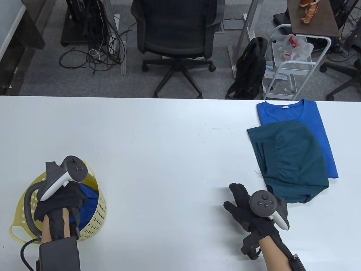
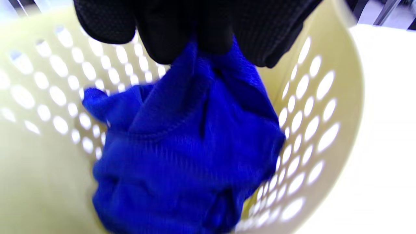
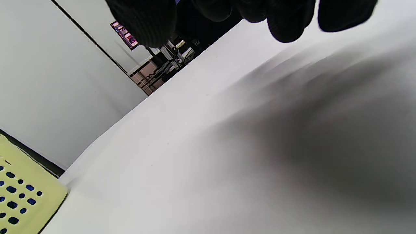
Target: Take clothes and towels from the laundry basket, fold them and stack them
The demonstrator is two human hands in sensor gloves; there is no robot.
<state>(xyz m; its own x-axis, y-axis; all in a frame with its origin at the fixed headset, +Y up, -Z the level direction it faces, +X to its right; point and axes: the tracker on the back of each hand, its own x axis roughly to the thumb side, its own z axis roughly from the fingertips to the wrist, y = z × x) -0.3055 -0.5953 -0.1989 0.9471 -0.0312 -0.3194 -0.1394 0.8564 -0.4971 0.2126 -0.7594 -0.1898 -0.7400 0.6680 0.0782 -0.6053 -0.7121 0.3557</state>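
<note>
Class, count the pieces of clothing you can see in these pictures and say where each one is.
3. A blue shirt lies folded on the table, a teal garment is stacked on it, and a blue cloth sits in the basket. More may be hidden underneath.

**Basket at the near left, folded stack at the far right**

On the desk [image 1: 158,146], a laundry basket [image 1: 97,214] sits near left with a garment [image 2: 182,146] inside. Two folded shirts lie far right, the upper shirt [image 1: 290,161] overlapping the lower shirt [image 1: 310,118]. An office chair [image 1: 176,36] stands behind the desk.
</note>
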